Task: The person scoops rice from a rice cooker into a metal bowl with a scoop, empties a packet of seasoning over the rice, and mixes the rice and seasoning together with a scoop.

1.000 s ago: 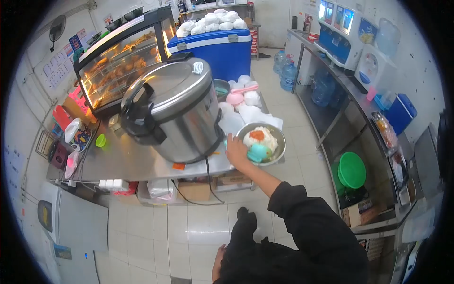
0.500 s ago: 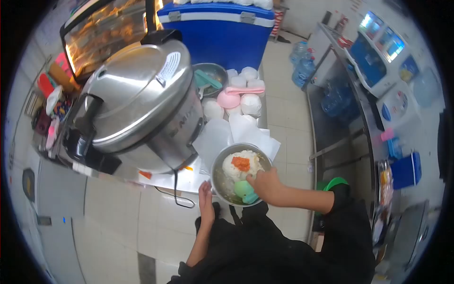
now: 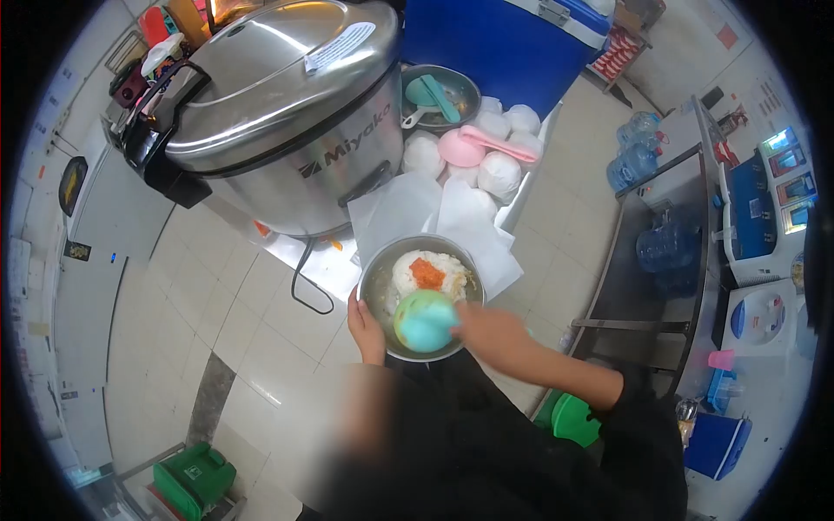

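Note:
A round metal bowl (image 3: 371, 276) holds a mound of white rice (image 3: 405, 276) with an orange-red topping (image 3: 427, 274). My left hand (image 3: 367, 332) grips the bowl's left side. The round green and turquoise rice scoop (image 3: 426, 319) is low in the bowl, covering part of the rice. My right hand (image 3: 495, 334) is closed around its handle end, slightly blurred. White paper sheets (image 3: 395, 208) lie behind the bowl. Several white paper-wrapped bundles (image 3: 499, 176) are piled farther back, with a pink scoop (image 3: 463, 148) on top.
A large steel Miyako rice cooker (image 3: 287, 148) stands at the left, its cord (image 3: 301, 282) hanging off the table edge. Behind the bundles are a metal basin (image 3: 469, 87) with turquoise utensils and a blue cooler box (image 3: 486, 52). Water bottles (image 3: 630, 165) stand by the dark counter at right.
My left hand has come from beside the bowl onto its side. The scoop has turned, showing more of its round green part. The camera view has shifted and tilted.

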`<state>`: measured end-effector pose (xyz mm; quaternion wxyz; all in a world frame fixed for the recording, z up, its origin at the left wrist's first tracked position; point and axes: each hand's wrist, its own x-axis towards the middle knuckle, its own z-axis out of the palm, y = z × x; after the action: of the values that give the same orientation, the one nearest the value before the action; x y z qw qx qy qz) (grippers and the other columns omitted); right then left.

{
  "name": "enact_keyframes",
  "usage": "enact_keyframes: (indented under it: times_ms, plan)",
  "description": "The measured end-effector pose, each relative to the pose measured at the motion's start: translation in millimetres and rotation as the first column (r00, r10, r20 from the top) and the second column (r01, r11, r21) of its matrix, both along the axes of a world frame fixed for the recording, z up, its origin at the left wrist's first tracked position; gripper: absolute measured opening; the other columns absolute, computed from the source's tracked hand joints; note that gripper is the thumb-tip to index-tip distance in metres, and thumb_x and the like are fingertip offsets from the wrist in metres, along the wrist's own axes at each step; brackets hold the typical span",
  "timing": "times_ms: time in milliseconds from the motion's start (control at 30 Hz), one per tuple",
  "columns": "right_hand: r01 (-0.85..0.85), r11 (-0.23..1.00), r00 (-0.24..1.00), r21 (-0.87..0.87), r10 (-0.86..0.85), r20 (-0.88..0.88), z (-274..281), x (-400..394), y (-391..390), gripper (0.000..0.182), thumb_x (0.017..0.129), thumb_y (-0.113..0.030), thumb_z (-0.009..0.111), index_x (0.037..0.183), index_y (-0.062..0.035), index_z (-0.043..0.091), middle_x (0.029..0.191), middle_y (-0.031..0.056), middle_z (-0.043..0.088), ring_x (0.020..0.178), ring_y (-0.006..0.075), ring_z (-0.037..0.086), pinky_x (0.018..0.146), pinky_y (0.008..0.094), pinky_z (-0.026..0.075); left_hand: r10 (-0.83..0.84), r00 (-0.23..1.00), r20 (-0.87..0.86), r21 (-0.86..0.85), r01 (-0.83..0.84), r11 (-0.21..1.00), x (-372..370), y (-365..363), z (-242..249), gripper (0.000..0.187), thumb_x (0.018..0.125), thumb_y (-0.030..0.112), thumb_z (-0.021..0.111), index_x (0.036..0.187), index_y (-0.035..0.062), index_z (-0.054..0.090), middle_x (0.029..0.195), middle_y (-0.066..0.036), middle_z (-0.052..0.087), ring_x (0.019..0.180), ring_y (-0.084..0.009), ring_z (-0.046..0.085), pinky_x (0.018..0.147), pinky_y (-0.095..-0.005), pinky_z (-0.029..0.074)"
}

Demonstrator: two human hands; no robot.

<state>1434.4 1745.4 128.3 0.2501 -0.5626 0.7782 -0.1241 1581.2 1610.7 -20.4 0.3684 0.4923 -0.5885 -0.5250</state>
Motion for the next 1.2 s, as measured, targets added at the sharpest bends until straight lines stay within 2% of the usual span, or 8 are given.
enact_keyframes:
  times_ms: [100, 300, 533, 600, 700, 900, 1067, 1200]
  plan:
    - [0.389, 0.921, 0.921, 0.011, -0.389, 0.0, 5.2, -19.6, -3.2, 0.029, 0.089, -0.029, 0.041, 0.088, -0.0003, 0.041, 0.067, 0.0214, 0.056, 0.063, 0.0384, 0.056, 0.055, 0.0481, 0.043, 0.017, 1.0, -0.016, -0.014, -0.017, 1.0, -0.4, 0.1, -2.7, 0.035, 0.091, 0.013, 0.031, 0.119, -0.0069, 0.041, 0.112, -0.019, 0.051, 0.104, -0.0238, 0.049, 0.09, -0.0317, 0.037]
    - [0.565, 0.825, 0.812, 0.022, -0.55, -0.195, -51.3, 30.4, -7.1, 0.03, 0.089, -0.03, 0.041, 0.085, -0.0002, 0.04, 0.062, 0.0198, 0.056, 0.058, 0.0377, 0.057, 0.052, 0.0476, 0.044, 0.042, 0.99, -0.132, 0.051, -0.035, 0.998, -3.6, 1.4, 7.7, 0.034, 0.091, 0.011, 0.033, 0.117, -0.0058, 0.043, 0.109, -0.018, 0.052, 0.1, -0.0237, 0.052, 0.087, -0.0314, 0.038]
    - [0.447, 0.892, 0.872, 0.061, -0.42, -0.25, -75.5, 55.3, -28.6, 0.03, 0.088, -0.031, 0.043, 0.084, -0.0014, 0.041, 0.062, 0.0175, 0.057, 0.058, 0.0355, 0.058, 0.052, 0.0458, 0.046, 0.026, 0.997, -0.069, -0.003, -0.027, 1.0, 5.4, -3.9, 4.9, 0.032, 0.09, 0.01, 0.033, 0.115, -0.0066, 0.045, 0.109, -0.018, 0.053, 0.1, -0.025, 0.052, 0.086, -0.0317, 0.039]
    - [0.206, 0.978, 0.955, -0.017, -0.205, -0.213, -71.4, 15.7, -32.4, 0.03, 0.088, -0.032, 0.043, 0.085, -0.0021, 0.041, 0.062, 0.0155, 0.058, 0.058, 0.0336, 0.059, 0.052, 0.0442, 0.047, -0.027, 0.996, -0.089, -0.049, 0.023, 0.999, 6.6, -10.0, 5.7, 0.032, 0.09, 0.009, 0.034, 0.116, -0.0063, 0.045, 0.108, -0.02, 0.054, 0.1, -0.026, 0.052, 0.086, -0.032, 0.039]
    - [0.329, 0.94, 0.89, 0.094, -0.275, -0.364, -5.7, 25.9, -19.8, 0.031, 0.087, -0.033, 0.043, 0.086, -0.0025, 0.042, 0.063, 0.0153, 0.058, 0.06, 0.0335, 0.06, 0.051, 0.0437, 0.047, 0.024, 0.996, -0.081, -0.051, -0.028, 0.998, 3.8, -14.0, 3.3, 0.032, 0.089, 0.008, 0.035, 0.116, -0.0061, 0.045, 0.106, -0.021, 0.055, 0.098, -0.0276, 0.054, 0.086, -0.0328, 0.04]
    - [0.343, 0.939, 0.878, 0.033, -0.307, -0.366, -79.8, 44.1, -23.1, 0.032, 0.087, -0.033, 0.044, 0.091, -0.0017, 0.042, 0.056, 0.0157, 0.055, 0.051, 0.0328, 0.057, 0.044, 0.0432, 0.044, 0.038, 0.998, 0.052, -0.173, -0.029, 0.985, 8.1, -9.2, 7.4, 0.031, 0.09, 0.008, 0.035, 0.116, -0.0064, 0.044, 0.104, -0.023, 0.055, 0.095, -0.0306, 0.055, 0.083, -0.0343, 0.041]
    - [0.339, 0.937, 0.886, 0.078, -0.291, -0.361, -17.0, 33.9, -13.5, 0.035, 0.088, -0.036, 0.041, 0.09, -0.0018, 0.042, 0.058, 0.0173, 0.055, 0.054, 0.0352, 0.057, 0.047, 0.0459, 0.043, 0.042, 0.999, -0.029, -0.12, -0.045, 0.992, 4.3, -13.0, 11.4, 0.03, 0.089, 0.007, 0.035, 0.115, -0.0054, 0.044, 0.102, -0.024, 0.055, 0.094, -0.0324, 0.055, 0.082, -0.0351, 0.041]
    - [0.348, 0.932, 0.904, 0.104, -0.304, -0.301, -58.6, 57.3, -26.2, 0.036, 0.088, -0.036, 0.04, 0.089, -0.001, 0.043, 0.061, 0.0195, 0.056, 0.059, 0.0366, 0.057, 0.052, 0.0463, 0.044, 0.053, 0.998, -0.015, -0.171, -0.055, 0.984, 7.4, -9.5, 8.9, 0.03, 0.089, 0.005, 0.035, 0.115, -0.005, 0.045, 0.101, -0.024, 0.056, 0.092, -0.0339, 0.056, 0.079, -0.0357, 0.042]
